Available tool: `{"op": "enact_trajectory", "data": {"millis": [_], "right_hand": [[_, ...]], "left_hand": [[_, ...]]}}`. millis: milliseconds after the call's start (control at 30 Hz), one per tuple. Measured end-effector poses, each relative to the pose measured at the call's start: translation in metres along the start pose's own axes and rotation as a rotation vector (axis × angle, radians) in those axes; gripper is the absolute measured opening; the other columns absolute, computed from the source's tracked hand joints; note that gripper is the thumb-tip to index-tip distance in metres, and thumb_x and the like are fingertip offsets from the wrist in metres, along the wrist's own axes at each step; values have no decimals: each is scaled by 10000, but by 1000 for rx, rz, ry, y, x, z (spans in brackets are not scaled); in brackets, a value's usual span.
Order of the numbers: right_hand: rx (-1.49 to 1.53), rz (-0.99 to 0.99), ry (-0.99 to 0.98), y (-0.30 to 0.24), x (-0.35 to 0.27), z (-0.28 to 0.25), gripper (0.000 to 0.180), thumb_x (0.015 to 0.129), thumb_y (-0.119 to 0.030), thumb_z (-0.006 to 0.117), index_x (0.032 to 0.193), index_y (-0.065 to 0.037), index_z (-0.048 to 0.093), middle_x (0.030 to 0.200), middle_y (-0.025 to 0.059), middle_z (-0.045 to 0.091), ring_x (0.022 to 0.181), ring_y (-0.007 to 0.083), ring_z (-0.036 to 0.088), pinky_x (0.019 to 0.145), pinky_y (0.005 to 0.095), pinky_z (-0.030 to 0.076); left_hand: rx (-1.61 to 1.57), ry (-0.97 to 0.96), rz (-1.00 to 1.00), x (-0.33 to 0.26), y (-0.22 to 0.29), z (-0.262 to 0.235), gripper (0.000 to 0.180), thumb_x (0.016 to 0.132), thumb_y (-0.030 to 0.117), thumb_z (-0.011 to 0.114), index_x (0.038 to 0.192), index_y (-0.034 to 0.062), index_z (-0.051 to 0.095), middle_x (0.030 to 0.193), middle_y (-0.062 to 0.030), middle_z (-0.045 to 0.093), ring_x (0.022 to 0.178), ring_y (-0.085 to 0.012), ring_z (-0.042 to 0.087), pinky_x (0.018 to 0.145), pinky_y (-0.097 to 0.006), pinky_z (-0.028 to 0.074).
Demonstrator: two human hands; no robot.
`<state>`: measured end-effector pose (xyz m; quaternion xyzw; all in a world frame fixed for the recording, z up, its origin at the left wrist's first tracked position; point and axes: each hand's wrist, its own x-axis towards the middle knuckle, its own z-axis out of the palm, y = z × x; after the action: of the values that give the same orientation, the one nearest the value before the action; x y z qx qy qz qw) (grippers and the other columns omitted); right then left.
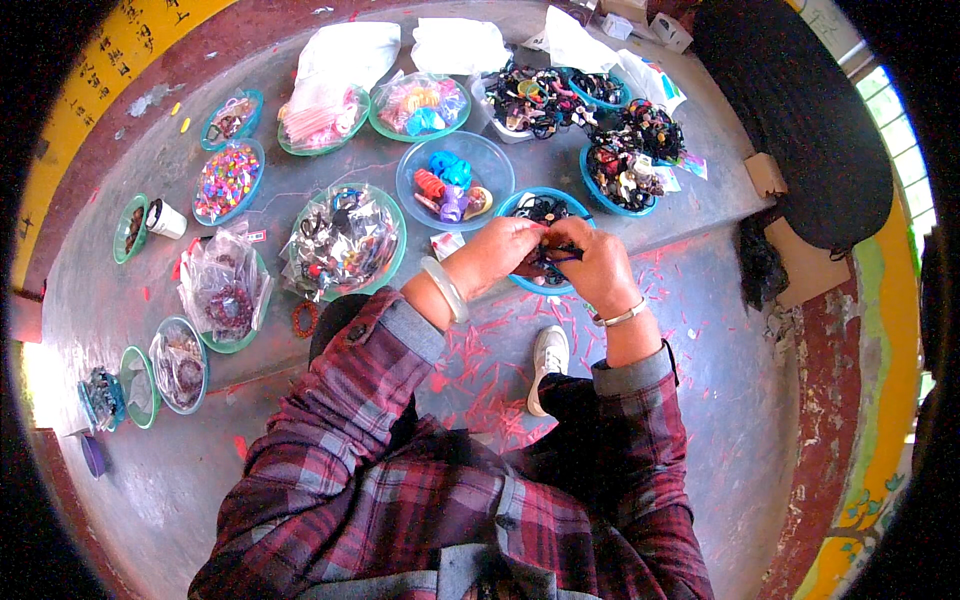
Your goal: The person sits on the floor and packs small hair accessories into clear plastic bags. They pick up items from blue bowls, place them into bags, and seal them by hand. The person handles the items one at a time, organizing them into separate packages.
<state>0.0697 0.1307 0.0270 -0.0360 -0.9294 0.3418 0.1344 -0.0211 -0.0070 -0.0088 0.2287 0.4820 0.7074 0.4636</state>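
My left hand [497, 252] and my right hand [598, 264] meet over a blue bowl [518, 281] on the floor. Their fingertips are pinched together on a thin black band [566, 253] that looks like a hair tie, with a speck of red at the fingers. Fingers and knuckles hide most of it. More black hair ties [540, 208] fill the bowl below. Just beyond stands a clear blue basin [408, 180] with a blue bundle [451, 168], a red roll [429, 183] and a purple roll [453, 205].
Black hair ties with charms heap another blue bowl [588, 184] and a white tub [487, 112]. Leftward are bowls of colourful beads [226, 180], pink sticks [322, 120] and bagged trinkets [345, 240]. Red scraps [490, 355] litter the floor by my shoe [549, 358]; a white cup [166, 219] stands left.
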Motion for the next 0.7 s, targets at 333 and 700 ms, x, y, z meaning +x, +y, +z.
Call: {"op": "enact_trajectory", "data": {"millis": [333,700], "right_hand": [[343,120,-164,-7,2,-16,409,661,86,588,1052,-21,531,958,40,544,834,111,537,724,235,454],[96,36,58,-11,3,-13,369,609,13,633,968,-68,610,912,109,596,860,253,584,732,309,471]], "left_hand": [[-204,91,-75,-1,3,-4,262,892,210,451,1007,-5,547,949,-88,591,848,-170,597,739,-296,515],[-192,27,-39,2,-2,-6,280,902,228,437,1029,-1,535,950,-80,591,837,-169,594,726,-300,508]]}}
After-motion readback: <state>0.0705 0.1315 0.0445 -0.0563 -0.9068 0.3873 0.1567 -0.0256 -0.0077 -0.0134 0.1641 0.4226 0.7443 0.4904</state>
